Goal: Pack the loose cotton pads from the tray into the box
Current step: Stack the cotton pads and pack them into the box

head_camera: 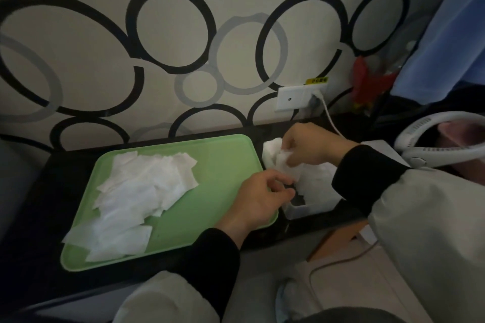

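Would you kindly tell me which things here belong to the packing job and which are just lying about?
Part of the job: green tray, loose cotton pads on it, box beside it, right hand pinching a wad of pads over the box, left hand at the box's near edge.
Lying about: wall socket, white cable, white neck fan, red object by the wall.
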Demonstrator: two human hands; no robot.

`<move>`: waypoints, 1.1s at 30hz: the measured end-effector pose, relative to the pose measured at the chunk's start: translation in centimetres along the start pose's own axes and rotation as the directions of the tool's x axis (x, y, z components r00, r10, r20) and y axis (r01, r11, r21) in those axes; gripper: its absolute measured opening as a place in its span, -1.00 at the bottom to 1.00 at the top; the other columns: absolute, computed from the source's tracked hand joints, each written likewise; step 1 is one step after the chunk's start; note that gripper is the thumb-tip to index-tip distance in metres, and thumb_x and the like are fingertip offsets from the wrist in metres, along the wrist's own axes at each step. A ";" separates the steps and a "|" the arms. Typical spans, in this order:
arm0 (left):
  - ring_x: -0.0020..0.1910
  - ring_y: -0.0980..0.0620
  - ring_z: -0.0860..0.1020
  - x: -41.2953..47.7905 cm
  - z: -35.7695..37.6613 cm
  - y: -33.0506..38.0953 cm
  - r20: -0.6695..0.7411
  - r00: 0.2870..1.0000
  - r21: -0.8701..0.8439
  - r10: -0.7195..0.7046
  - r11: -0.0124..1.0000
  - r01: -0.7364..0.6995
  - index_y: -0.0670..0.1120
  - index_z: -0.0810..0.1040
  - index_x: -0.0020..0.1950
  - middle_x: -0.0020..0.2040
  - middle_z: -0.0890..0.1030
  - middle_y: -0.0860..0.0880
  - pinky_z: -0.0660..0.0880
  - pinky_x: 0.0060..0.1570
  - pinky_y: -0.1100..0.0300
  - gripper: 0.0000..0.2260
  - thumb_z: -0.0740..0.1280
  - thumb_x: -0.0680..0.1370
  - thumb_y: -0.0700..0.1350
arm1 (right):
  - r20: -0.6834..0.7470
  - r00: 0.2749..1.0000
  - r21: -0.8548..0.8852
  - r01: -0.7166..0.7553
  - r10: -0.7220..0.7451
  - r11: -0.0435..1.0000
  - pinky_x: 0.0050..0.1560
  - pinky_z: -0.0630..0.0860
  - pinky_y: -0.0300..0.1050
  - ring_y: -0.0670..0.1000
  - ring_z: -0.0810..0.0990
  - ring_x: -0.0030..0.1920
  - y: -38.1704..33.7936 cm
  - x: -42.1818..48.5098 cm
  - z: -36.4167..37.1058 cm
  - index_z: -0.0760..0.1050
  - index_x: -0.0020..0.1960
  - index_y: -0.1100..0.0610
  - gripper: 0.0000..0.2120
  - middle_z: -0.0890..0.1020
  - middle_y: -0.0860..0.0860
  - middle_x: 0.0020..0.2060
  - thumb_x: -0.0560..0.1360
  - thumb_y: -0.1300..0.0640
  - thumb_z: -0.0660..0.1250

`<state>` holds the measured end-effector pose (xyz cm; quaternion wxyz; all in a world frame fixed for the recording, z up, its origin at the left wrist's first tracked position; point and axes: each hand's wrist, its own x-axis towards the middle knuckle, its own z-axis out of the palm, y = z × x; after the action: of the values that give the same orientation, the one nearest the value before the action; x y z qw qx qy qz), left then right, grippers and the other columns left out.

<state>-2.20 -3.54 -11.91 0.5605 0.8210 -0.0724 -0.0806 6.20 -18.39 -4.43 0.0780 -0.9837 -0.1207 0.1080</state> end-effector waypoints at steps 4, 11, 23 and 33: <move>-0.16 0.08 0.59 0.1 0.2 -0.4 0.038 0.999 0.042 0.017 0.999 -0.019 0.01 0.64 0.03 -0.19 0.59 0.05 0.49 -0.07 0.30 -0.85 0.50 0.48 -0.12 | -0.016 0.994 -0.177 0.105 -0.110 0.979 0.14 0.55 0.01 0.01 0.57 0.08 -1.0 0.1 0.6 0.65 0.09 -0.02 -0.74 0.58 -0.06 0.04 0.41 0.11 0.50; -0.20 0.19 0.54 0.0 -0.2 -0.4 0.085 0.996 0.076 0.029 0.996 -0.036 0.00 0.62 0.11 -0.18 0.58 0.09 0.40 -0.21 0.47 -0.76 0.51 0.47 -0.12 | -0.043 0.994 -0.155 0.093 -0.101 0.984 0.08 0.59 0.01 0.02 0.63 0.01 -1.4 0.5 1.5 0.64 0.03 0.03 -0.79 0.66 -0.01 -0.03 0.42 0.23 0.43; -0.26 0.18 0.55 -1.0 -3.5 -0.5 0.005 1.000 0.040 -0.001 0.999 0.000 -0.01 0.64 0.09 -0.10 0.64 0.03 0.40 -0.23 0.28 -0.84 0.44 0.52 -0.11 | -0.229 0.971 0.314 0.136 -0.064 0.940 -0.08 0.54 -0.30 -0.12 0.65 -0.17 -3.1 -1.5 -0.4 0.65 -0.04 0.10 -0.86 0.70 -0.03 -0.20 0.46 0.27 0.39; -0.26 0.11 0.62 -5.5 -13.2 -2.5 -0.217 0.971 0.129 -0.099 0.983 0.129 0.02 0.62 0.04 -0.12 0.67 0.03 0.46 -0.23 0.22 -0.87 0.45 0.51 -0.05 | -0.251 0.962 0.611 0.246 -0.111 0.753 -0.16 0.65 -0.05 -0.02 0.67 -0.36 -13.8 -2.6 4.5 0.62 -0.16 0.08 -0.90 0.69 0.04 -0.28 0.44 0.25 0.38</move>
<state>-4.69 10.50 -9.25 0.4996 0.8655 0.0288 -0.0205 -0.36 -5.26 -5.81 0.4278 -0.8884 -0.1626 0.0358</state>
